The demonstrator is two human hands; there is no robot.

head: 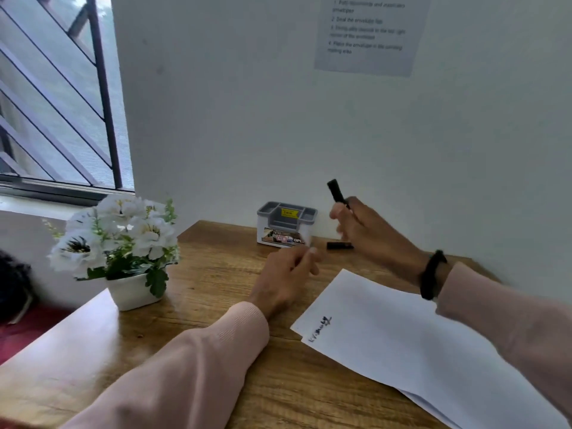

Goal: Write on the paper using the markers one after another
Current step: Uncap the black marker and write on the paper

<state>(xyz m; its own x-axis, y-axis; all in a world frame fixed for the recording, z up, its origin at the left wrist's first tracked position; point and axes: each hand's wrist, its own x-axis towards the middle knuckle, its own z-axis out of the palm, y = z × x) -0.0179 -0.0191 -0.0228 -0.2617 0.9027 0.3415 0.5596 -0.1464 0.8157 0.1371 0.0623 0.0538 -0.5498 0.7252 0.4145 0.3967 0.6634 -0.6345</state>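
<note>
White paper lies on the wooden desk at the right, with a short black handwritten word near its left edge. My right hand is raised above the desk's far edge and grips a black marker whose end sticks up and to the left. A second black marker lies flat on the desk by the wall, just under that hand. My left hand hovers left of the paper with its fingers curled; it is blurred, and I cannot tell whether it holds anything.
A grey desk organiser stands against the wall behind my left hand. A white pot of white flowers sits at the desk's left side. A printed sheet hangs on the wall. A barred window is at far left.
</note>
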